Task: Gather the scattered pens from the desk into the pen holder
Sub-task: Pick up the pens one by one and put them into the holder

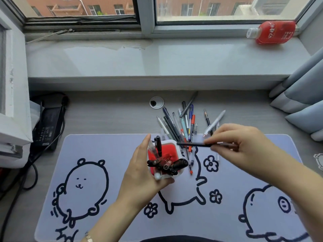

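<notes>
Our left hand [139, 172] gripped the pen holder [172, 145], fingers wrapped around it; our right hand [239, 145] fingers pinched a black pen [192, 144] above the loose pens [180, 124] on the desk [104, 116].

- Holder [172, 142] on mat [111, 147], pens [164, 163] in it.
- Loose pens [183, 121] behind holder.
- Bottle [274, 32] on sill, far right.
- Probably a charger [48, 124], left.
</notes>
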